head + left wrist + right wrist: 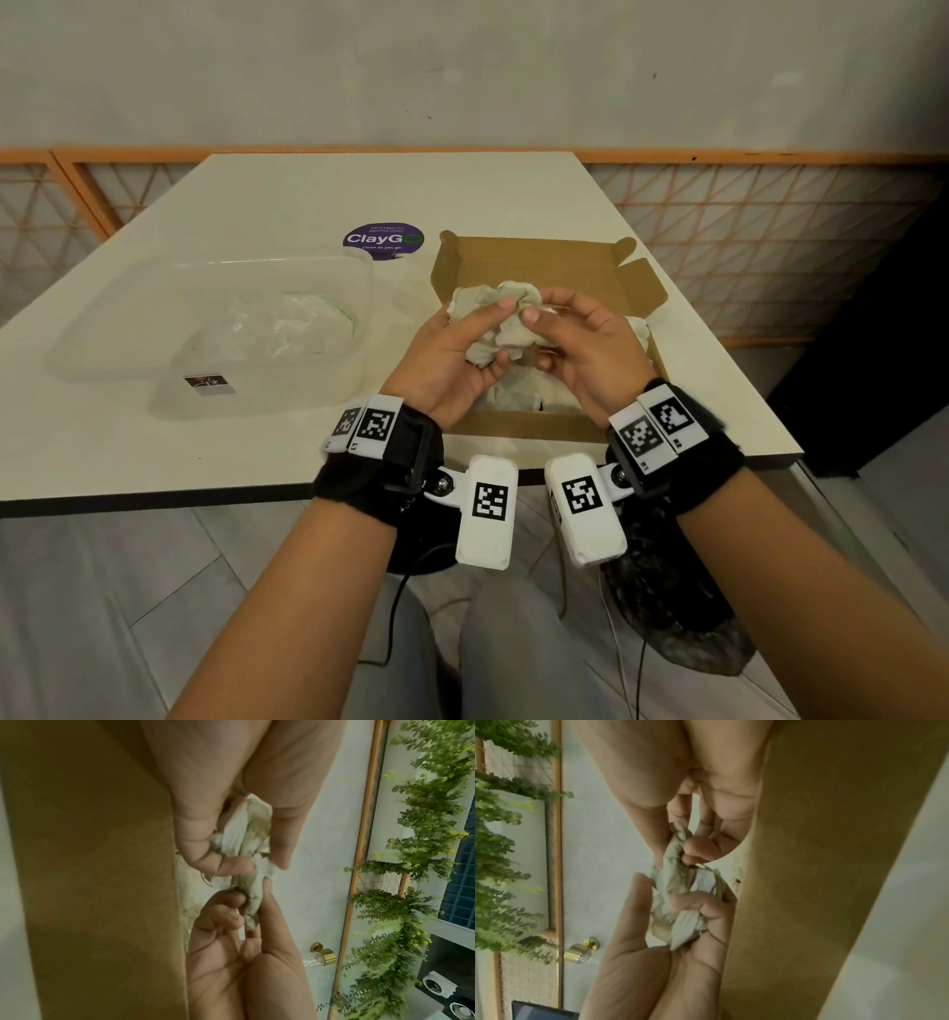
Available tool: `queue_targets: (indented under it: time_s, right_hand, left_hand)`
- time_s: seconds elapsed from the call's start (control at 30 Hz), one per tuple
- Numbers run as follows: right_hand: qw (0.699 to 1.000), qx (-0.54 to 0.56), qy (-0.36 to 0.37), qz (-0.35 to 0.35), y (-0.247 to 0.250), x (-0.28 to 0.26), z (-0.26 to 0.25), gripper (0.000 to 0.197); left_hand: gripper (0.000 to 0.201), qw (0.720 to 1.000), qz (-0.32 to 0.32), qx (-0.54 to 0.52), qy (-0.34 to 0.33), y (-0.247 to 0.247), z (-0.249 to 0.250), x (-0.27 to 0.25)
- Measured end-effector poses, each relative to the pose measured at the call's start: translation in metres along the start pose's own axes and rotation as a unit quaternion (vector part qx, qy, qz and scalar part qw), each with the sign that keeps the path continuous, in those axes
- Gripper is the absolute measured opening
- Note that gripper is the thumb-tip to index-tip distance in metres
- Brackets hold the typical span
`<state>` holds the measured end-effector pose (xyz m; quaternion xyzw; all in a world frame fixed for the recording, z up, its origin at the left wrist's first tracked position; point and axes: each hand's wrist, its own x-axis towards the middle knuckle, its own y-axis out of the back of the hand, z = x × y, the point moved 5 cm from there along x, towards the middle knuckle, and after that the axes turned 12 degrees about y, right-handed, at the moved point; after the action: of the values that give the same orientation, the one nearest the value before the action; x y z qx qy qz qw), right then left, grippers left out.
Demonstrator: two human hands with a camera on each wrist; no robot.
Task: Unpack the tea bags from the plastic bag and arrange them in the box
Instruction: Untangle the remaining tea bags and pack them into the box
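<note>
Over the open cardboard box [539, 257] my left hand [495, 331] grips a crumpled bunch of pale tea bags [477, 303]. My right hand [536, 339] pinches one tea bag at the bunch's right side. In the left wrist view the left hand [257, 862] curls round the bunch [246, 829], and the right fingers [231, 900] pinch a tea bag [253, 902] below it. The right wrist view shows the same pinch on the tea bag [677, 845] and the bunch [680, 914]. More tea bags [518, 395] lie in the box. The plastic bag [287, 329] lies in a clear tub [154, 329].
The tub stands left of the box on the white table [257, 462], whose front edge runs under my wrists. A purple round sticker [383, 240] is behind the tub. An orange lattice rail [770, 231] borders the table. The box wall [102, 862] is close beside both hands.
</note>
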<state>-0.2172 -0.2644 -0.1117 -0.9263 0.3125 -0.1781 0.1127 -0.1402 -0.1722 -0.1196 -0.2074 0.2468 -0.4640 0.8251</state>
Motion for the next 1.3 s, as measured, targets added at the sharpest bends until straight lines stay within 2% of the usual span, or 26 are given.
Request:
queue_targets:
  time_s: [0.1, 0.23, 0.37, 0.5, 0.6, 0.73, 0.83, 0.93, 1.0, 1.1, 1.2, 1.3]
  right_hand:
    - [0.999, -0.049, 0.010, -0.022, -0.001, 0.002, -0.006, 0.024]
    - [0.994, -0.100, 0.041, -0.010, 0.007, 0.009, -0.026, 0.013]
    - [0.997, -0.052, 0.056, 0.009, 0.011, 0.015, -0.044, 0.012]
    - [0.998, -0.020, 0.050, -0.012, -0.002, 0.017, -0.046, 0.014]
    - [0.991, -0.102, 0.070, -0.046, -0.008, 0.014, -0.040, 0.016]
    - [0.971, -0.197, 0.120, -0.062, -0.010, 0.007, -0.039, 0.040]
    - [0.962, -0.227, 0.136, -0.071, -0.012, 0.005, -0.041, 0.044]
    - [0.954, -0.252, 0.146, -0.067, -0.010, 0.005, -0.045, 0.034]
    - [0.968, -0.214, 0.123, -0.041, -0.005, 0.007, -0.045, 0.028]
    - [0.994, -0.094, 0.060, -0.015, -0.001, 0.009, -0.042, 0.020]
    - [0.999, -0.037, 0.005, -0.008, -0.004, 0.007, -0.037, 0.011]
    - [0.998, -0.030, -0.047, -0.007, -0.007, 0.004, -0.028, 0.004]
  left_hand:
    - [0.015, 1.000, 0.019, 0.005, 0.005, 0.000, 0.000, 0.001]
    - [0.025, 0.996, 0.065, -0.055, 0.025, 0.003, 0.000, 0.004]
    - [0.024, 0.996, 0.075, -0.055, 0.019, 0.004, 0.000, 0.004]
    - [0.022, 0.997, 0.058, -0.046, 0.007, 0.002, 0.001, 0.002]
    - [0.029, 0.998, 0.046, -0.054, -0.002, 0.002, 0.001, 0.002]
    - [0.043, 0.999, 0.020, -0.031, -0.008, -0.001, 0.003, 0.001]
    - [0.031, 0.999, 0.030, -0.020, -0.010, -0.001, 0.002, 0.000]
    - [0.025, 0.998, 0.047, -0.029, -0.004, 0.002, 0.001, 0.001]
    - [0.021, 0.998, 0.045, -0.038, -0.005, 0.003, 0.002, 0.001]
    - [0.015, 0.998, 0.028, -0.051, -0.021, 0.002, 0.003, 0.000]
    - [0.018, 0.999, 0.010, -0.031, -0.031, 0.000, 0.004, -0.003]
    - [0.028, 0.999, 0.016, -0.007, -0.035, -0.001, 0.003, -0.004]
